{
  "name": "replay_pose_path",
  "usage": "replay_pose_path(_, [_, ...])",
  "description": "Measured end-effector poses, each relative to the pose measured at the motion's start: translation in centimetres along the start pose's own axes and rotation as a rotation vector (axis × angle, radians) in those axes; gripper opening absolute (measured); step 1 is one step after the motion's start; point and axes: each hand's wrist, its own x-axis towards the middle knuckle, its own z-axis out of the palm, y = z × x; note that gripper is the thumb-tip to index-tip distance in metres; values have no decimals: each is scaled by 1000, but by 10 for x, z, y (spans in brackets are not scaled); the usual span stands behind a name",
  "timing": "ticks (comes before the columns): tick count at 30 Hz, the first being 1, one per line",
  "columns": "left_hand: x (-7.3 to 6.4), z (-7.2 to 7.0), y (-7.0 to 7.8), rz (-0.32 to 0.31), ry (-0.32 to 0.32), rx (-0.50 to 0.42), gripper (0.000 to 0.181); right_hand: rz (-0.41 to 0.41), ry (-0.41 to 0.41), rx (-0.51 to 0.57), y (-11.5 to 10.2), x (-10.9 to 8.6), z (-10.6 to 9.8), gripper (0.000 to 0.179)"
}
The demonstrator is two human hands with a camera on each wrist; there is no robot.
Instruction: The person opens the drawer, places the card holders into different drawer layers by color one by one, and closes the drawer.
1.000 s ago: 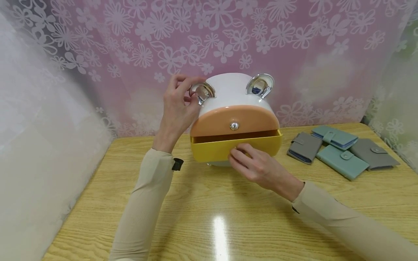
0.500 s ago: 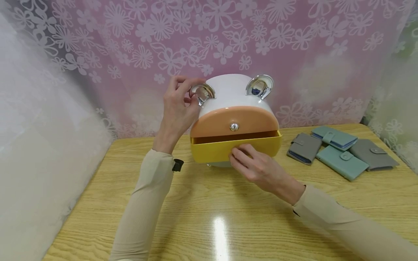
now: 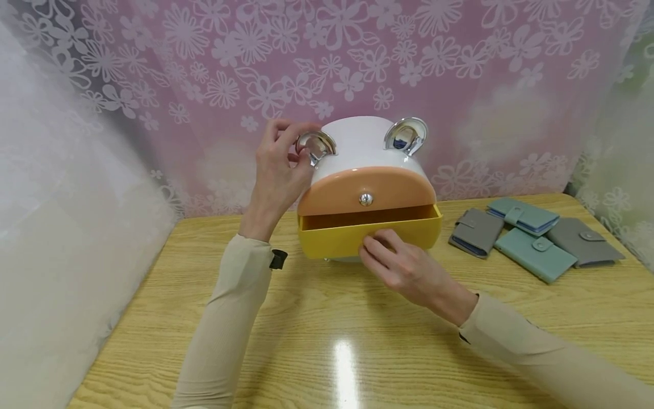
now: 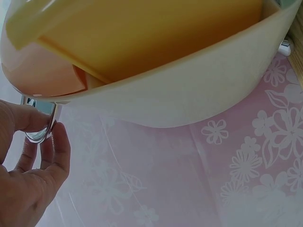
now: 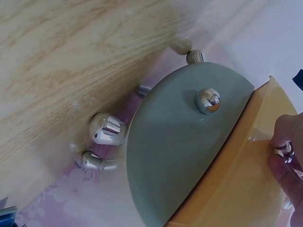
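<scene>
A round white storage box (image 3: 357, 136) with silver ears stands at the back of the table, its front made of three drawers. The yellow middle drawer (image 3: 327, 241) is pulled partway out, showing a dark gap behind its front. My right hand (image 3: 409, 267) pinches this drawer's silver knob (image 5: 285, 151), seen between finger and thumb in the right wrist view. My left hand (image 3: 276, 170) pinches the left silver ear (image 4: 40, 135). Above, the orange drawer (image 3: 393, 184) with a silver knob is closed; below, the green drawer (image 5: 175, 127) is also closed.
Right of the box lie several wallets with snap straps: a small grey one (image 3: 476, 232), a larger grey one (image 3: 582, 241), and two green ones (image 3: 536, 255). The wooden table (image 3: 306, 335) meets a pink flowered curtain (image 3: 245, 91) behind the box.
The yellow drawer has come a little further out, towards me, with my right hand on its knob. My left hand stays on the ear.
</scene>
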Motion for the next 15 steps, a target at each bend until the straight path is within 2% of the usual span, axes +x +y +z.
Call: replay_pose_path(15, [0, 0, 0, 19, 11, 19, 32, 8, 6, 19, -5, -2, -6, 35])
